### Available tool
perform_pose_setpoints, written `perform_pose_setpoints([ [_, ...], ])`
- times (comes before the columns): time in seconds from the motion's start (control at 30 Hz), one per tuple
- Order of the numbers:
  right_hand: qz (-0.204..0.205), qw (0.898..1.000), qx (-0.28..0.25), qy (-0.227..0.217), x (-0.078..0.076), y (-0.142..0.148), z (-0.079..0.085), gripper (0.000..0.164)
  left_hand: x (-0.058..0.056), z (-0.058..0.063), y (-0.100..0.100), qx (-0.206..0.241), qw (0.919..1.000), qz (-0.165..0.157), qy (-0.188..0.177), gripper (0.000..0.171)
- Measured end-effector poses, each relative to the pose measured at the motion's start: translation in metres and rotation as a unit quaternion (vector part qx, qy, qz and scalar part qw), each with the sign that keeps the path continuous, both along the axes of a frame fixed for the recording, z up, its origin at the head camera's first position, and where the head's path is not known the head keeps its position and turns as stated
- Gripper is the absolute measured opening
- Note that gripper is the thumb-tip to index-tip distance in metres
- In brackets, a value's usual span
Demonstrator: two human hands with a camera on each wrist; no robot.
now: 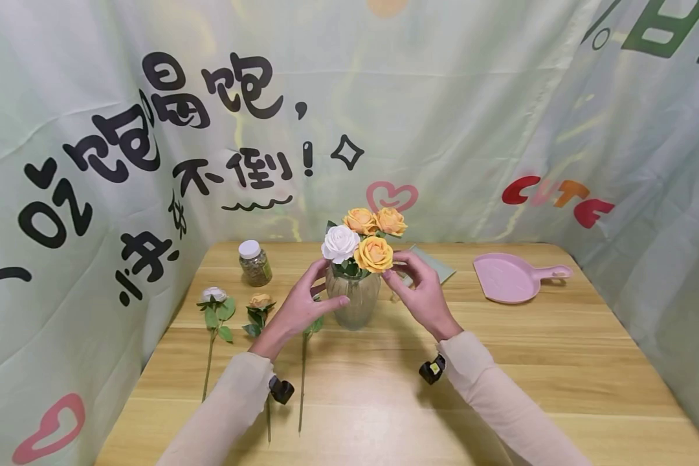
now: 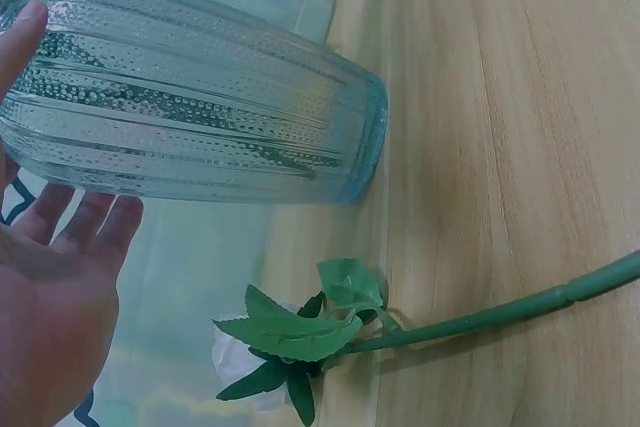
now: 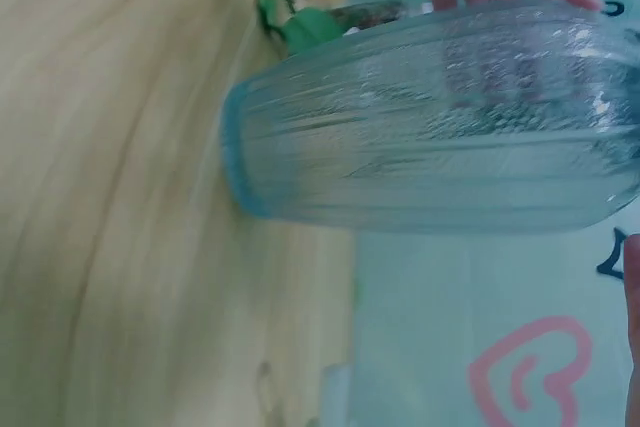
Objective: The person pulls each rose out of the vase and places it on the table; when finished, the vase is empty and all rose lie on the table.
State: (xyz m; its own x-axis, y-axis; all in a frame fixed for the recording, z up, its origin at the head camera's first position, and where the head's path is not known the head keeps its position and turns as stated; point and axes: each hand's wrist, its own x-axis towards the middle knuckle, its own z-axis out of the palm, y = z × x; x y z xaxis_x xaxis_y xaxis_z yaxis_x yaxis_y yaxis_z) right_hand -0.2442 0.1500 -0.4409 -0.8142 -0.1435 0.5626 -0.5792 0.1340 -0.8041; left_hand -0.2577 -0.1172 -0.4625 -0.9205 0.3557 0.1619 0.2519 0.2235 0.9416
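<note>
A ribbed clear glass vase (image 1: 358, 309) (image 2: 200, 97) (image 3: 440, 127) stands mid-table. It holds a white rose (image 1: 340, 243), an orange rose (image 1: 374, 254) in front and two more orange roses (image 1: 375, 221) behind. My left hand (image 1: 303, 304) (image 2: 50, 297) lies against the vase's left side, thumb on the glass and fingers relaxed. My right hand (image 1: 422, 291) reaches in from the right, and its thumb and fingertips pinch the right edge of the front orange rose. Only a sliver of that hand shows in the right wrist view.
Three loose stems lie left of the vase: a white bud (image 1: 213, 296), a small orange rose (image 1: 260, 301) and a white rose (image 2: 245, 365) beside my left hand. A white-lidded jar (image 1: 255, 262), a pink handled tray (image 1: 509, 278) and a flat green piece (image 1: 437, 264) sit at the back. Printed cloth walls the table.
</note>
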Motion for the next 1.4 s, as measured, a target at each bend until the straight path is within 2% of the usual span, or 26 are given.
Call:
perform_pose_setpoints([
  [0.13, 0.015, 0.999, 0.017, 0.027, 0.002, -0.005, 0.007, 0.023, 0.000, 0.000, 0.000, -0.001, 1.0000, 0.002, -0.003, 0.094],
  [0.27, 0.004, 0.996, 0.066, 0.055, 0.003, -0.010, 0.012, 0.025, 0.000, 0.000, 0.000, -0.002, 1.0000, 0.001, -0.008, 0.095],
  [0.5, -0.003, 0.978, 0.153, 0.140, 0.001, -0.020, 0.018, 0.026, -0.001, -0.003, 0.001, -0.002, 1.0000, -0.002, -0.009, 0.092],
  [0.73, -0.002, 0.959, 0.194, 0.208, 0.005, -0.027, 0.023, 0.017, 0.001, -0.002, 0.000, -0.003, 0.9999, 0.002, -0.014, 0.091],
  [0.83, 0.003, 0.953, 0.213, 0.214, 0.006, -0.030, 0.026, 0.017, 0.002, -0.001, 0.000, -0.001, 0.9999, -0.003, -0.015, 0.091],
  [1.03, -0.006, 0.944, 0.271, 0.188, 0.008, -0.035, 0.035, 0.027, 0.002, 0.000, -0.001, 0.004, 0.9999, -0.010, -0.010, 0.090],
  [1.1, -0.014, 0.944, 0.272, 0.186, 0.008, -0.036, 0.036, 0.028, 0.002, 0.000, -0.001, 0.000, 0.9999, -0.007, -0.008, 0.089],
  [1.2, -0.027, 0.950, 0.244, 0.192, 0.008, -0.037, 0.034, 0.021, 0.002, 0.000, 0.000, -0.001, 1.0000, -0.004, -0.005, 0.090],
  [1.33, -0.042, 0.965, 0.166, 0.200, 0.006, -0.036, 0.032, 0.018, 0.003, 0.001, 0.001, -0.005, 1.0000, 0.001, -0.006, 0.091],
  [1.4, -0.047, 0.973, 0.120, 0.190, 0.006, -0.035, 0.034, 0.020, 0.003, 0.001, 0.001, -0.007, 0.9999, 0.004, -0.010, 0.091],
])
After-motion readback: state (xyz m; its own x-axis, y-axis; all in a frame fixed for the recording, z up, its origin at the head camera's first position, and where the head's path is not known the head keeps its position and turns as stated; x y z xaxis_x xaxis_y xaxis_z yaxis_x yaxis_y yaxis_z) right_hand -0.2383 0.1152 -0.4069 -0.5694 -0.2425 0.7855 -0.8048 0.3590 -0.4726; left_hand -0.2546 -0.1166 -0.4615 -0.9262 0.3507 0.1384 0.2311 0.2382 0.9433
